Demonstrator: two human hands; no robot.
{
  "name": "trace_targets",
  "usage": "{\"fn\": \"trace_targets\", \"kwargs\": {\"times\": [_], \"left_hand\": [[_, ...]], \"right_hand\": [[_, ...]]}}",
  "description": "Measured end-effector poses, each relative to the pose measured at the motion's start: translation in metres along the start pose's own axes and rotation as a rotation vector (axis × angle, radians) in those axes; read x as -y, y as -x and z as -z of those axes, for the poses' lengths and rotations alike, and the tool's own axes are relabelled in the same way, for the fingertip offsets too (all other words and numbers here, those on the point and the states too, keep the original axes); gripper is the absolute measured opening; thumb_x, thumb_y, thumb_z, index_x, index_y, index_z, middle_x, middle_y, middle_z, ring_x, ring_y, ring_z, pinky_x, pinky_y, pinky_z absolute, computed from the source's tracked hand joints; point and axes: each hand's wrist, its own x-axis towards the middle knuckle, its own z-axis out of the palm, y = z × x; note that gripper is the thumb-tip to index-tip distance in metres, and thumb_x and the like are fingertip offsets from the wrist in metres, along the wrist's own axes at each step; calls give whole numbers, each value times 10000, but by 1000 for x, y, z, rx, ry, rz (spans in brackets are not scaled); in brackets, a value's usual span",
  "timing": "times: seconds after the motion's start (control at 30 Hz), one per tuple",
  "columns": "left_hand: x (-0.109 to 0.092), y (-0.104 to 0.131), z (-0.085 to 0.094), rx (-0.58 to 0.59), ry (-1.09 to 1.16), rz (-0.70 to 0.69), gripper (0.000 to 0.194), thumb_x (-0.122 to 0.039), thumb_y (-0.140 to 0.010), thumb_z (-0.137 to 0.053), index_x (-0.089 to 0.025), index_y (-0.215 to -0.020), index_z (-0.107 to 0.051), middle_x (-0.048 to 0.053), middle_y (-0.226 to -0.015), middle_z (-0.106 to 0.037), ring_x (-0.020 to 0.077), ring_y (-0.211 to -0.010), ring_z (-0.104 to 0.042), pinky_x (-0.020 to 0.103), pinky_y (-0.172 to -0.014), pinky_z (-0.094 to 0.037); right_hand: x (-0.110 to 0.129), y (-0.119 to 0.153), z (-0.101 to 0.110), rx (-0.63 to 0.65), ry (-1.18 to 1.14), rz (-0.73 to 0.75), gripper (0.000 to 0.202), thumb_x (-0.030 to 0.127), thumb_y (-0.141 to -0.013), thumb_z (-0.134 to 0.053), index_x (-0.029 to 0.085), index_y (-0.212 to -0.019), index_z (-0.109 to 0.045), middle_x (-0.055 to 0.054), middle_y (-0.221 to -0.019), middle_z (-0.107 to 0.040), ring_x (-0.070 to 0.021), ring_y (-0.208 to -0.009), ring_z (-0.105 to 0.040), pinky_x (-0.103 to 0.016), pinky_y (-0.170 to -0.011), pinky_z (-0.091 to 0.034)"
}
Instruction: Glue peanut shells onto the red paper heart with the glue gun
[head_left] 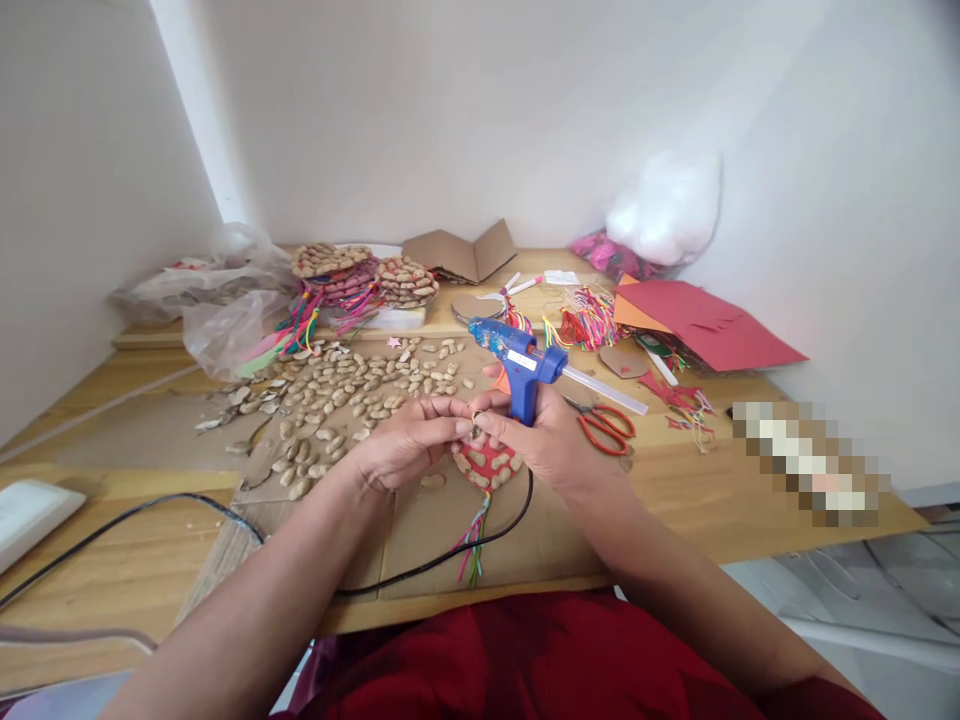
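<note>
My right hand (pixel 551 440) is wrapped round the handle of a blue hot glue gun (pixel 521 372), its nozzle pointing to the upper left and a clear glue stick (pixel 606 388) jutting from its back. In front of the gun, my left hand (pixel 411 440) pinches a small peanut shell (pixel 476 426); my right thumb and fingertip meet it there too. Just beneath both hands lies a red piece (pixel 489 460) with peanut shells along its border and a colourful tassel (pixel 472 540) at its bottom tip. My fingers partly cover its upper part.
Loose peanuts (pixel 337 385) are spread over the cardboard (pixel 420 540) to the left. A black cord (pixel 450 552) crosses the front. Red-handled scissors (pixel 606 428) lie right of my hand. Finished peanut-covered pieces (pixel 334 262), tassels (pixel 592 315) and red sheets (pixel 712 320) stand farther back.
</note>
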Motion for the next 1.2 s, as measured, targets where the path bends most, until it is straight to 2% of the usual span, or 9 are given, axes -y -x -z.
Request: {"fn": "trace_targets", "kwargs": {"times": [0.2,0.4,0.5,0.6,0.67,0.73,0.83,1.0,1.2], "left_hand": [[4,-2,6,70,33,50,296,-366,-671,-934,-151,-797,-775,52,-774,-770,139,-730,-696,223,-675,-510],[7,-4,7,67,19,84,334,-363,-648,-949,-134,-831,-790,62,-774,-774,130,-706,-693,198,-655,-503],[6,-4,8,73,22,86,340,-345,-643,-952,-118,-836,-788,63,-755,-766,113,-675,-673,184,-644,-494],[0,-2,12,43,50,34,350,-333,-634,-958,-117,-840,-775,61,-735,-753,113,-657,-664,186,-637,-498],[-7,0,17,-9,65,-43,335,-337,-655,-950,-123,-820,-752,57,-742,-742,116,-648,-653,197,-634,-510],[-14,1,24,-63,91,-132,319,-345,-681,-935,-132,-761,-712,51,-754,-727,116,-649,-641,205,-625,-521],[-20,3,32,-112,169,-225,367,-360,-660,-947,-139,-689,-655,35,-750,-703,107,-639,-629,189,-587,-517],[-17,1,40,-118,229,-256,345,-365,-686,-939,-138,-755,-689,39,-771,-708,101,-664,-650,175,-621,-535],[-16,3,37,-79,206,-268,313,-349,-727,-915,-139,-730,-683,40,-753,-707,98,-650,-643,176,-626,-532]], "right_hand": [[-5,-1,-1,-4,-53,-20,398,232,-763,-838,262,-1116,-657,45,-882,-748,-114,-627,-689,-279,-653,-606],[-5,-3,2,41,-41,-34,399,236,-777,-820,224,-1122,-621,43,-833,-735,-123,-608,-686,-303,-651,-611],[-9,-4,5,46,-59,-57,457,263,-760,-846,228,-1145,-603,34,-880,-738,-118,-607,-686,-275,-604,-582],[-16,-5,13,-22,-67,-68,436,333,-783,-851,233,-1140,-623,25,-898,-732,-89,-560,-632,-234,-524,-517],[-20,-5,19,-36,-50,-43,358,375,-843,-809,232,-1120,-633,36,-788,-701,-86,-530,-586,-216,-479,-465],[-21,-4,25,-12,-39,-11,331,381,-882,-779,236,-1142,-634,54,-691,-651,-90,-516,-556,-207,-464,-432],[-20,1,29,19,-49,6,275,399,-925,-735,236,-1127,-643,52,-698,-620,-75,-515,-514,-192,-449,-374],[-15,11,26,101,-33,-8,285,476,-991,-629,211,-1096,-645,43,-695,-579,-71,-531,-477,-219,-515,-384],[3,16,14,168,161,18,458,590,-984,-571,192,-757,-557,33,-622,-491,-96,-551,-447,-258,-548,-372]]}}
